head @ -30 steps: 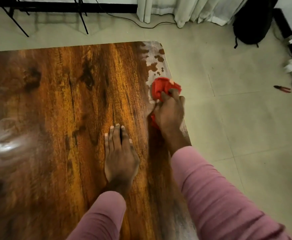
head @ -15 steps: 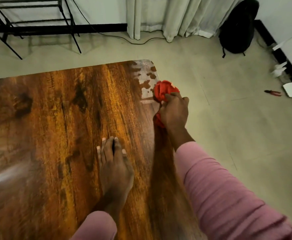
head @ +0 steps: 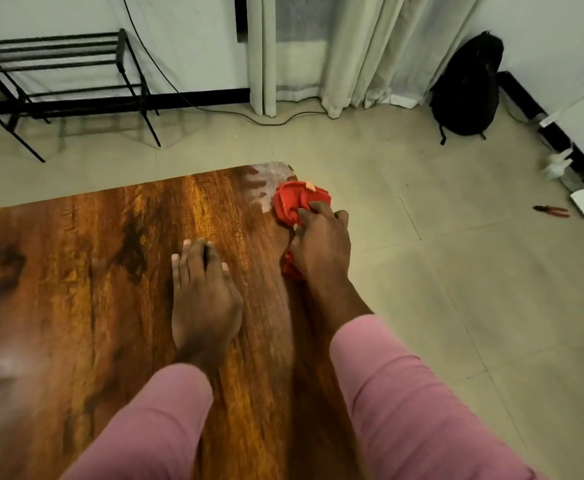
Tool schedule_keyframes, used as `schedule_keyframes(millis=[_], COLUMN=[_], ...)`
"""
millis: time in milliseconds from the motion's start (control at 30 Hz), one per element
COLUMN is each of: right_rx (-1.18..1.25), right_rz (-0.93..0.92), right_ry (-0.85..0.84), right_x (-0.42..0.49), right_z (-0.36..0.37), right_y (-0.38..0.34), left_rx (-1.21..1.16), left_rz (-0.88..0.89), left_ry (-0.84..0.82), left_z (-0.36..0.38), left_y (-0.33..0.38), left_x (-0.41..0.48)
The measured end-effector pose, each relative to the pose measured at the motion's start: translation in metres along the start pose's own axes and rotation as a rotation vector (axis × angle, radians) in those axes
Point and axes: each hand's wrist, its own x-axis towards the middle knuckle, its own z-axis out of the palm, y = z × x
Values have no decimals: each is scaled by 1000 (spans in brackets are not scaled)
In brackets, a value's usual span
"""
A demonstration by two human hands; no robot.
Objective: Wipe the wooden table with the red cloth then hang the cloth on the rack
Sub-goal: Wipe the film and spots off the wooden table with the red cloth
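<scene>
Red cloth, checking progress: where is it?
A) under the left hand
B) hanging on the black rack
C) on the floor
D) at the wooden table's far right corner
D: the right hand grips the red cloth at the far right corner of the wooden table.

A home room around me, my wooden table [head: 76,271] near left, pale curtains [head: 352,64] reaching the tiled floor [head: 456,289] far ahead, black metal rack [head: 51,51] far left, black backpack [head: 467,88] against the far-right wall [head: 543,29].
</scene>
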Motion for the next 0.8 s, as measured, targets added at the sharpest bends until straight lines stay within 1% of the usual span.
schedule_keyframes(millis=[100, 133, 200, 300, 367, 400, 433, 467, 533, 567, 633, 700, 733, 800], right_rx=[-50, -64, -63, -12, -31, -59, -83, -93, -73, -61, -63, -89, -108, -94], right_rz=[60, 37, -103, -388, -512, -526, -487, -403, -189, -109, -9, 17, -15, -155], right_ry=[44, 55, 25, -114, -172, -165, -137, -96, -10, 24, 56, 64, 55, -18], right_x=[30, 34, 32, 11, 12, 17, 24, 33, 53, 63, 78, 90, 93, 91], right_z=[6, 11, 26, 39, 35, 31, 27, 23, 17, 17, 23, 29, 33, 43], right_y=[-18, -27, -51, -76, -65, -53, -40, -28, -15, -16, -26, -41, -50, -74], left_rx=[5, 6, 24, 29, 17, 15, 14, 11, 5, 7, 23, 31, 29, 27], left_rz=[24, 29, 37, 53, 58, 59, 61, 61, 56, 54, 51, 43, 40, 35], left_ry=[24, 28, 24, -11, -25, -24, -21, -19, -18, -16, -13, -11, -11, -11], left_z=[3, 3, 5, 3, 2, 2, 3, 3, 5, 6, 6, 6, 6, 7], left_y=[2, 2, 0, -1, -2, -2, -3, -4, -4, -4, -4, -3, -3, -3], left_x=[1, 2, 3, 3, 3, 3, 4, 4, 4, 4, 4, 4, 4, 5])
